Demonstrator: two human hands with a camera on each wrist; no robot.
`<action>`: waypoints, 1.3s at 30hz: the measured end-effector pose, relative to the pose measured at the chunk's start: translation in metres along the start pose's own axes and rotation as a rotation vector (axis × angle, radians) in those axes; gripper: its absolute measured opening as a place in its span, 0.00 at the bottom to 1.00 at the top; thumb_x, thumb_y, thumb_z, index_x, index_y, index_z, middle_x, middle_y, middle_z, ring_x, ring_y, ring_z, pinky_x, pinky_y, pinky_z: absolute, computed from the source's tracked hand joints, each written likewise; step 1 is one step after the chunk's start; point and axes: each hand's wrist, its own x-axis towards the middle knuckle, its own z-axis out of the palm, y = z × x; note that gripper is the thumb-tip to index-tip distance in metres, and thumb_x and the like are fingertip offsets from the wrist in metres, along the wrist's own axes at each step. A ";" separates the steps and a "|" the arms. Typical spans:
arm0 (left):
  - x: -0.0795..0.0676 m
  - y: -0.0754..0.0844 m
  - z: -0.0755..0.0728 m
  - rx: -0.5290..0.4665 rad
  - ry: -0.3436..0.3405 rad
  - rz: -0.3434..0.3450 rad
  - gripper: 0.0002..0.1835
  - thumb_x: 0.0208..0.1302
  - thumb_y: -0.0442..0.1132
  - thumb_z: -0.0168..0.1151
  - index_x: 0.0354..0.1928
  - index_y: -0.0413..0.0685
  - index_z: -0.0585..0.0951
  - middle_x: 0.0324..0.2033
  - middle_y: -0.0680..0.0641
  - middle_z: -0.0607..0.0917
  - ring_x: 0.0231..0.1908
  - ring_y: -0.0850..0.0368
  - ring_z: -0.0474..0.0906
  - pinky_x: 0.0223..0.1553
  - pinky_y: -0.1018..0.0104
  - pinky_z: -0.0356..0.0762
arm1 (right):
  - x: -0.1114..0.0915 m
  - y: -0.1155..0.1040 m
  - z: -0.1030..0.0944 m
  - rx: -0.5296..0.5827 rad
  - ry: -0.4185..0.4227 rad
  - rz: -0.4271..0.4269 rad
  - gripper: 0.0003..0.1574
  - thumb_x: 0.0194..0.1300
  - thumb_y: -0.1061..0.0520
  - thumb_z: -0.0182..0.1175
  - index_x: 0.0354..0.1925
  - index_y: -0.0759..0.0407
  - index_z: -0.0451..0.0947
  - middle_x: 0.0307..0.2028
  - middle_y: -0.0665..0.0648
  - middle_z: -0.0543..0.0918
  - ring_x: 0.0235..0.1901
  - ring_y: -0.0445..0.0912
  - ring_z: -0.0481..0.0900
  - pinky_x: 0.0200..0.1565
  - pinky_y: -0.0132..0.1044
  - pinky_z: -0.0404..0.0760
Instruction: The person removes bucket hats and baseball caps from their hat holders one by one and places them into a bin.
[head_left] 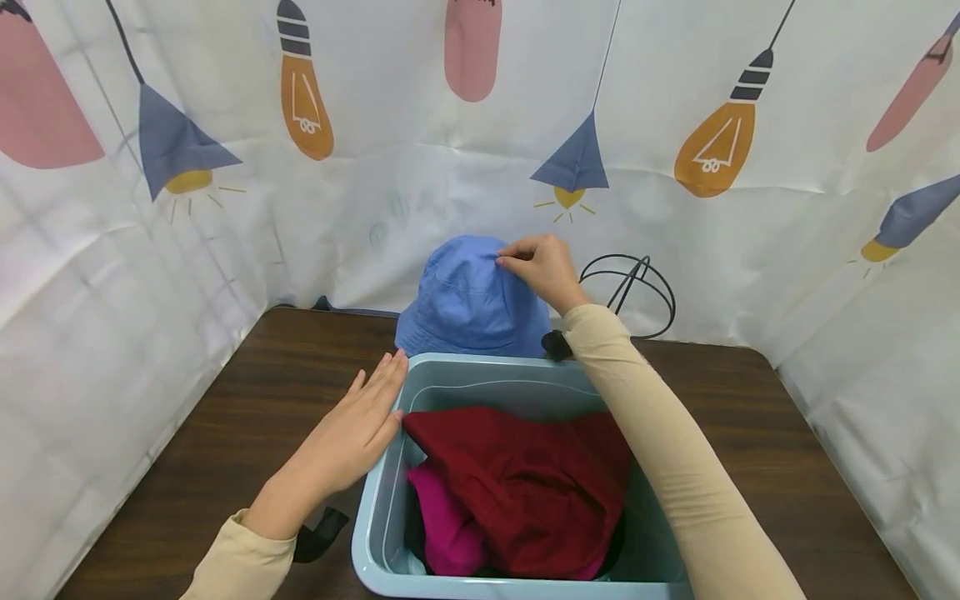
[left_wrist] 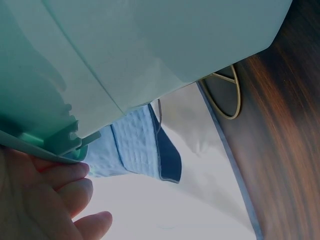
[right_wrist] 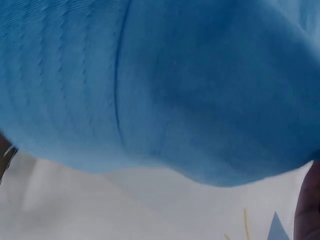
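Note:
A blue bucket hat (head_left: 480, 296) is just behind the far rim of the light blue plastic bin (head_left: 375, 500). With thumb and fingertips my right hand (head_left: 543, 271) pinches the hat's crown near its top right. The stitched brim and crown fill most of the right wrist view, with a sliver of the hand at its right edge. My left hand (head_left: 352, 433) rests on the bin's far left rim, its fingers mostly straight. In the left wrist view, these fingers (left_wrist: 75, 195) touch the rim from outside. Inside the bin lie a dark red cloth item (head_left: 525, 483) and a magenta one (head_left: 450, 525).
A black wire frame (head_left: 671, 308) with curved loops stands behind the right forearm, at the back of the brown wooden table (head_left: 300, 358). Behind it hangs a white curtain (head_left: 360, 200) printed with lamps and bulbs. Black straps (head_left: 321, 533) show at the wrists.

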 end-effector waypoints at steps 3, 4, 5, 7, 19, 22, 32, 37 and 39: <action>0.000 0.000 0.000 -0.001 0.000 0.000 0.31 0.71 0.38 0.45 0.71 0.34 0.51 0.71 0.39 0.53 0.71 0.44 0.44 0.66 0.41 0.44 | 0.001 -0.003 0.001 -0.004 0.032 -0.016 0.07 0.59 0.60 0.66 0.35 0.63 0.86 0.35 0.59 0.86 0.35 0.47 0.83 0.37 0.36 0.80; 0.000 0.000 0.000 -0.001 0.000 -0.001 0.31 0.71 0.38 0.45 0.71 0.34 0.51 0.71 0.39 0.53 0.71 0.44 0.44 0.66 0.41 0.44 | 0.001 -0.004 0.001 -0.002 0.041 -0.020 0.07 0.59 0.60 0.66 0.35 0.63 0.86 0.34 0.59 0.86 0.35 0.48 0.83 0.37 0.36 0.80; 0.000 0.000 0.000 -0.001 -0.001 -0.002 0.32 0.71 0.38 0.45 0.71 0.34 0.51 0.71 0.39 0.53 0.71 0.44 0.44 0.66 0.41 0.44 | 0.001 -0.005 0.001 0.002 0.053 -0.023 0.07 0.59 0.60 0.66 0.35 0.63 0.86 0.34 0.59 0.86 0.35 0.48 0.83 0.37 0.36 0.80; 0.000 0.001 0.000 -0.001 0.000 -0.003 0.31 0.70 0.38 0.45 0.71 0.34 0.51 0.71 0.39 0.53 0.71 0.45 0.44 0.67 0.41 0.44 | 0.001 -0.005 0.001 0.001 0.080 -0.033 0.07 0.59 0.60 0.66 0.35 0.64 0.86 0.34 0.60 0.86 0.35 0.48 0.83 0.37 0.36 0.79; 0.001 0.001 0.000 0.004 -0.004 0.004 0.31 0.71 0.38 0.45 0.71 0.34 0.51 0.72 0.40 0.52 0.71 0.46 0.44 0.67 0.42 0.43 | 0.004 -0.016 0.001 -0.064 0.216 -0.119 0.08 0.58 0.59 0.66 0.35 0.62 0.86 0.33 0.58 0.86 0.34 0.47 0.82 0.38 0.36 0.79; 0.001 0.001 0.000 0.009 -0.003 0.004 0.31 0.71 0.38 0.45 0.71 0.34 0.51 0.72 0.41 0.52 0.71 0.46 0.44 0.67 0.42 0.43 | 0.006 -0.020 0.003 -0.085 0.213 -0.138 0.08 0.59 0.59 0.66 0.35 0.63 0.86 0.33 0.59 0.86 0.34 0.48 0.82 0.38 0.36 0.79; 0.001 0.000 0.001 0.007 0.001 0.004 0.31 0.71 0.38 0.45 0.71 0.34 0.51 0.71 0.39 0.53 0.71 0.45 0.44 0.66 0.41 0.44 | 0.008 -0.020 0.015 -0.049 -0.028 -0.038 0.06 0.72 0.60 0.48 0.41 0.65 0.68 0.36 0.60 0.73 0.36 0.51 0.70 0.40 0.41 0.69; 0.000 0.000 0.001 0.003 0.001 -0.005 0.31 0.71 0.38 0.45 0.71 0.34 0.51 0.71 0.40 0.53 0.71 0.45 0.44 0.67 0.41 0.44 | 0.007 -0.010 0.018 0.075 -0.037 0.000 0.07 0.72 0.60 0.48 0.43 0.64 0.67 0.35 0.58 0.71 0.37 0.51 0.69 0.42 0.40 0.67; 0.000 0.001 0.001 0.001 0.001 -0.006 0.31 0.71 0.38 0.45 0.71 0.34 0.51 0.71 0.40 0.53 0.71 0.46 0.44 0.67 0.41 0.44 | 0.007 -0.008 0.018 0.116 -0.029 0.018 0.10 0.71 0.58 0.51 0.47 0.63 0.69 0.35 0.58 0.71 0.38 0.51 0.69 0.44 0.41 0.68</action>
